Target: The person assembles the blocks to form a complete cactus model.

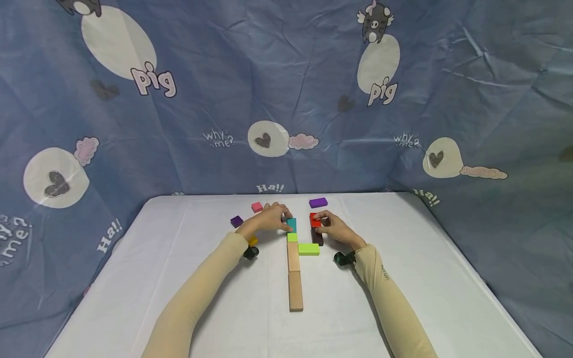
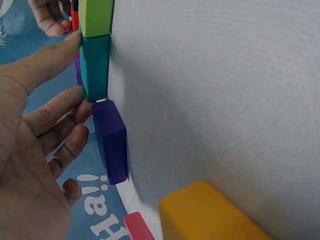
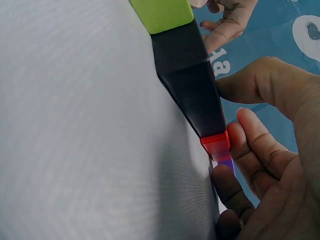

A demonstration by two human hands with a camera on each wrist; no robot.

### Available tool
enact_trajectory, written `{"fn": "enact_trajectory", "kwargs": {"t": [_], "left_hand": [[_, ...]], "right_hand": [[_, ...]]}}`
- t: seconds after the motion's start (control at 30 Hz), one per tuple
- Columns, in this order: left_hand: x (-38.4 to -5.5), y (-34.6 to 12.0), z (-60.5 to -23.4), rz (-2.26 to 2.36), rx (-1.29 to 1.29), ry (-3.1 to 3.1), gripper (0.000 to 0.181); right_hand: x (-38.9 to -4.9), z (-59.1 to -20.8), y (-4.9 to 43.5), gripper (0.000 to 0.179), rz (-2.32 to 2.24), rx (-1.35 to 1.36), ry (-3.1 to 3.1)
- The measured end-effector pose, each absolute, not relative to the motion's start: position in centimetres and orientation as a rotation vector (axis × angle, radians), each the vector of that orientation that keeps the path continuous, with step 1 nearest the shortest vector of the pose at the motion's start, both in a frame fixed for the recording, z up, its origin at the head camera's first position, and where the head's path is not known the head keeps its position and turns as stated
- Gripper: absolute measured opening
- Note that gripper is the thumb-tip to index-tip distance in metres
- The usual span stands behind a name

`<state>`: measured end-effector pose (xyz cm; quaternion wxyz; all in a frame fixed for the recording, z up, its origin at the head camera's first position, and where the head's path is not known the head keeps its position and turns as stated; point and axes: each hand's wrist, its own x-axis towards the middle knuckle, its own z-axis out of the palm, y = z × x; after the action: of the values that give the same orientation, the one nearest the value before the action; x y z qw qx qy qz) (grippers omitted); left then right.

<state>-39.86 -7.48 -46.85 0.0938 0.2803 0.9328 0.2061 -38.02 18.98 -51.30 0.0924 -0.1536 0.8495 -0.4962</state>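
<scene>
In the head view my left hand (image 1: 270, 218) pinches a teal block (image 1: 292, 224) by its ends, thumb near, fingers far. The left wrist view shows the thumb at the seam between this teal block (image 2: 95, 67) and a lime-green block (image 2: 97, 17). My right hand (image 1: 338, 230) holds a red block (image 1: 315, 217), with the thumb beside the black block (image 1: 317, 237) that adjoins it. In the right wrist view the fingers meet the red block (image 3: 216, 146), partly hidden, and the thumb lies along the black block (image 3: 192, 95).
Two wooden blocks (image 1: 294, 291) continue the row toward me. A lime-green block (image 1: 309, 249) lies crosswise beside it. Around my left arm are purple (image 1: 236, 222), pink (image 1: 257, 207) and yellow (image 1: 252, 241) blocks. Another purple block (image 1: 318, 202) lies at the back, before the blue curtain (image 1: 286, 89).
</scene>
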Motion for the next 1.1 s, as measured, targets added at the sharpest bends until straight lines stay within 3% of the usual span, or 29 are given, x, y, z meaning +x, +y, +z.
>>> {"fn": "enact_trajectory", "kwargs": {"t": [0.43,0.67,1.1], "left_hand": [[-40.3,-6.7,-46.1,0.572,0.849,2.768,0.05],[-42.4,-4.8,-45.7,0.659,0.82,2.885,0.039],[-44.8,0.0,-45.6,0.61,0.576,2.961,0.039]], "right_hand": [[-38.2,-51.2,19.2,0.038,-1.47,-0.458,2.517],[-38.3,-51.3,19.2,0.037,-1.474,-0.441,2.521],[-38.0,-51.0,19.1,0.039,-1.477,-0.47,2.509]]}}
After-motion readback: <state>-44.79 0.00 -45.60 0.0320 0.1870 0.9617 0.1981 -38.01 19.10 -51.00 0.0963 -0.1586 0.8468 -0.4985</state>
